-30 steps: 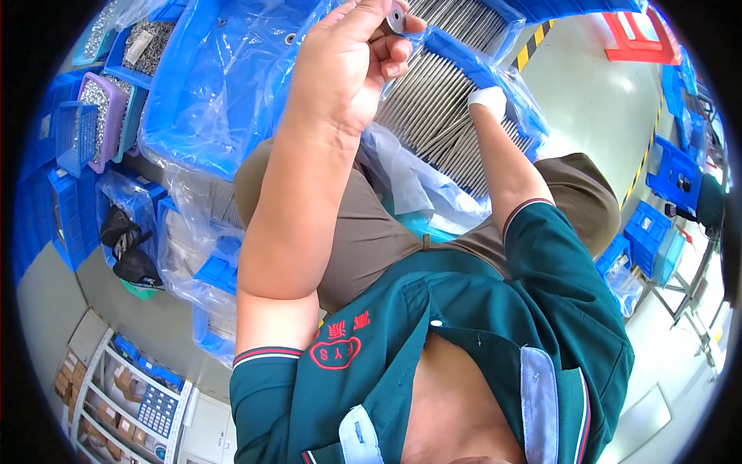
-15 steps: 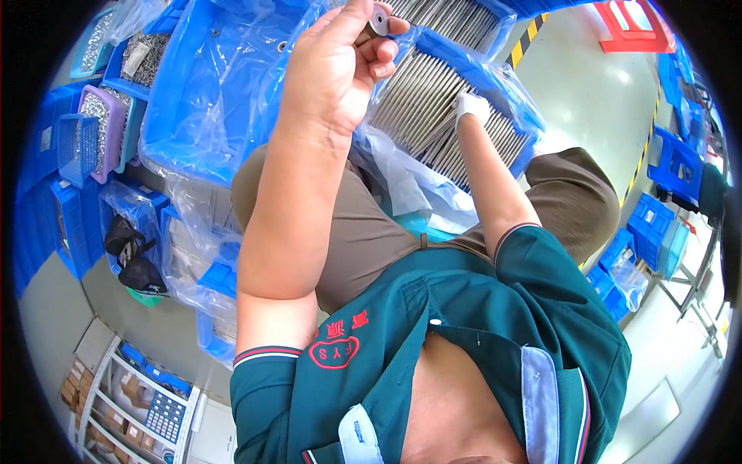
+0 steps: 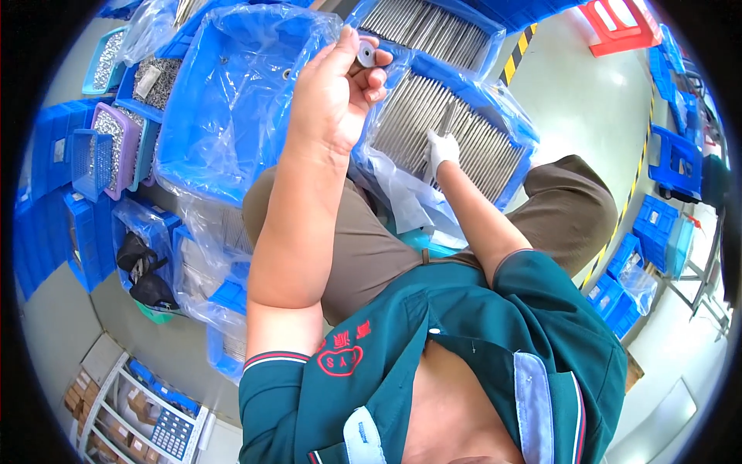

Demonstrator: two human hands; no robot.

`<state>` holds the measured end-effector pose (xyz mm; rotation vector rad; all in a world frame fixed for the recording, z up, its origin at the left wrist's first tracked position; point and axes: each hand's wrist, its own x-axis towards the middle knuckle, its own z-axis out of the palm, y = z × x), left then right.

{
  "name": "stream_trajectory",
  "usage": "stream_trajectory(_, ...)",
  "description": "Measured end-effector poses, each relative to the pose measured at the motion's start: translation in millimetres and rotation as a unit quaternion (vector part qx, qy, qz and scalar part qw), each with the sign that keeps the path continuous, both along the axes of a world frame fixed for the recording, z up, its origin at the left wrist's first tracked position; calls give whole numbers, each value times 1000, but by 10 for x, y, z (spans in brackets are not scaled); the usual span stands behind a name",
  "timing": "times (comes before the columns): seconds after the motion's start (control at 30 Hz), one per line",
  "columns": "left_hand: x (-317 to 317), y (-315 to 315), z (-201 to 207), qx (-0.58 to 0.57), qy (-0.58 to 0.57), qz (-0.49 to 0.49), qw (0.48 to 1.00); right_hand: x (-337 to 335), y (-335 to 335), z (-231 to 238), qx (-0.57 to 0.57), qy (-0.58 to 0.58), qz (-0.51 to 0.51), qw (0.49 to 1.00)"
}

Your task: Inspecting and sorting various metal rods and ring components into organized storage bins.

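Note:
My left hand (image 3: 336,97), bare, is raised at the right edge of a large blue bin (image 3: 182,147) lined with clear plastic. Its fingers are closed round a small grey metal ring (image 3: 366,53) with a hole in its middle. My right hand (image 3: 443,148), in a white glove, is over a blue crate (image 3: 519,143) full of thin metal rods (image 3: 483,147) lying side by side. A few rods (image 3: 449,116) stick out past its closed fingers, at a different angle from the others. How many it grips is hidden by the glove.
Another small ring (image 3: 287,73) is in the large bin. Behind the rod crate stands a second crate of rods (image 3: 433,27). Baskets of small metal parts, one purple (image 3: 127,155), stand at the left. A red plastic stool (image 3: 622,27) is far right, beyond striped floor tape (image 3: 518,54).
My right hand has moved left and nearer to me over the crate, and rods now show in its grip. My left hand still holds the ring; the view has shifted slightly.

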<state>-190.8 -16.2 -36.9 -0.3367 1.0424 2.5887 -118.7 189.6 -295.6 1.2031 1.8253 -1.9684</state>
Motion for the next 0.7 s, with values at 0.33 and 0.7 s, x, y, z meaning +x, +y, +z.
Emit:
stream_trajectory(0.33,-22,23,-192,-20,-69,7,997,-109,209,1117,-291,53,118,948)
stream_trajectory(0.7,68,457,-197,-151,-47,-137,978,149,469,2409,-263,108,257,924)
